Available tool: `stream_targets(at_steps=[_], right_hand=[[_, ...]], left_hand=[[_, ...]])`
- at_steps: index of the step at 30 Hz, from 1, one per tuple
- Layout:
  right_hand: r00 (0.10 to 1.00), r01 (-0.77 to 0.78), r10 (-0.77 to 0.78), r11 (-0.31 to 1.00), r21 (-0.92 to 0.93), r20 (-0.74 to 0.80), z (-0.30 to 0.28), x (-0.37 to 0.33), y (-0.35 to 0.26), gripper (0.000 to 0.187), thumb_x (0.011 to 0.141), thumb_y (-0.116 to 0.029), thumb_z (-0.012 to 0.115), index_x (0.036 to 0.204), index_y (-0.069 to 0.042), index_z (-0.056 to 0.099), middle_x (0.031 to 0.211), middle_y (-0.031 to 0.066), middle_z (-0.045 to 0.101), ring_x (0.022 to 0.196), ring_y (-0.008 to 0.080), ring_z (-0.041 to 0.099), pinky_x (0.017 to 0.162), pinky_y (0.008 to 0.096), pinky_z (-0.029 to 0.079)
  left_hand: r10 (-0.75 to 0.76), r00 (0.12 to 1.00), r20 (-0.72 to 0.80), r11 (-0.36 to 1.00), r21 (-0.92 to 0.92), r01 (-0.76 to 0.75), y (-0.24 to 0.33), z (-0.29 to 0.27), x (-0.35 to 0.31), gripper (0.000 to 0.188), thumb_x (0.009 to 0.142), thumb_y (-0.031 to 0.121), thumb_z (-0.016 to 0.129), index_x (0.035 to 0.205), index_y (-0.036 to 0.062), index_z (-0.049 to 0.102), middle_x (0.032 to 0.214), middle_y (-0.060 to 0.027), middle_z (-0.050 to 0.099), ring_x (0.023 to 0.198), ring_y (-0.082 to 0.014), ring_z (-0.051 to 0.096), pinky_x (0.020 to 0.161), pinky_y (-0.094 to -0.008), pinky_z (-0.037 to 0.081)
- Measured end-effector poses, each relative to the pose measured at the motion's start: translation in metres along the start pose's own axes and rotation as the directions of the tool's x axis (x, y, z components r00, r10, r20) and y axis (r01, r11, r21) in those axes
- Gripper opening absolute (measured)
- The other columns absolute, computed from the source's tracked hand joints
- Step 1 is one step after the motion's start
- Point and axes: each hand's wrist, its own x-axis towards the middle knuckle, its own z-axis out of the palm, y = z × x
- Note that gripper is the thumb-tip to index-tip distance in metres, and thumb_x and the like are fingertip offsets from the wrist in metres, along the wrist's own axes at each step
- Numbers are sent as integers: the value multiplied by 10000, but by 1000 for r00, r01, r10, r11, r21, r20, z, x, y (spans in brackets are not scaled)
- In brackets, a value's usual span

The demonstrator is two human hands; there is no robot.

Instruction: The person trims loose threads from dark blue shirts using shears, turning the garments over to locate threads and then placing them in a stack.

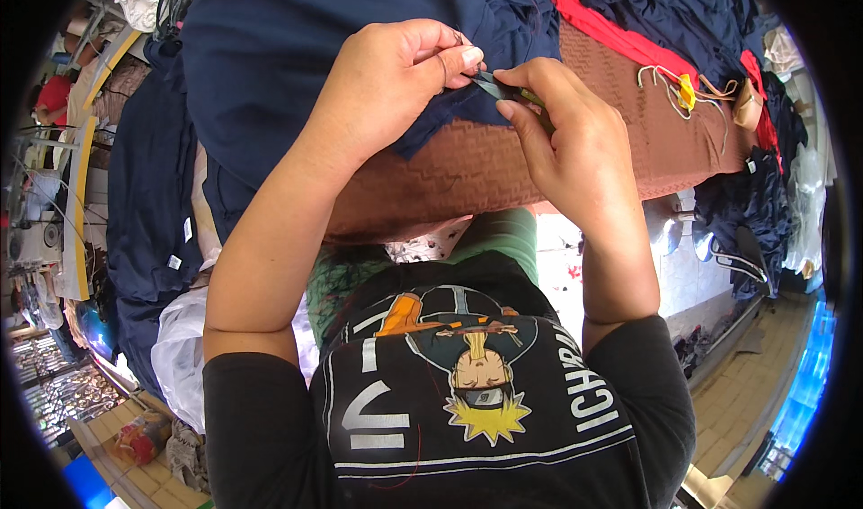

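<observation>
My left hand [391,82] is closed in a pinch, thumb against fingertips. What lies between them is too small to make out; a thin dark thread-like line crosses near the fingers. Close beside it, my right hand [580,136] grips small thread snips [488,84] with dark blades and a yellow-green part at the handle. The blade tips point toward my left fingertips. Below and behind both hands spreads navy cloth [261,68], its loose edge hanging over a brown patterned cover [629,131].
A red fabric strip [620,31] runs across the far right of the brown surface. Near it lie a yellow piece [687,93] with pale cords and a tan object [747,104]. More navy cloth [148,185] hangs at the left, above a clear plastic bag [180,352].
</observation>
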Motion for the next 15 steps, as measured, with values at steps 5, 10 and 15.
stream_targets(at_steps=[5,10,15], right_hand=[[1000,-16,17,992,126,-6,-7,-2,-2,140,818,-88,636,944,-68,580,857,119,623,736,353,629,606,428,495],[997,40,-35,996,77,-62,-7,0,4,128,820,-62,624,944,-69,590,877,125,637,770,360,630,630,422,498],[980,-68,116,959,276,-164,-19,-5,15,197,871,-2,631,1067,5,614,933,61,657,811,99,591,735,240,474]], left_hand=[[14,1000,-21,1000,28,-14,6,-1,-2,231,946,206,602,1000,-13,649,940,-41,709,804,-50,617,731,-189,484],[249,904,348,818,423,-389,29,-24,-15,152,866,148,640,997,80,677,1152,-104,650,1078,-230,594,946,-333,435],[270,830,489,121,838,-533,75,-30,-59,157,801,161,648,952,140,681,1358,-101,512,1336,-319,380,1106,-503,254]])
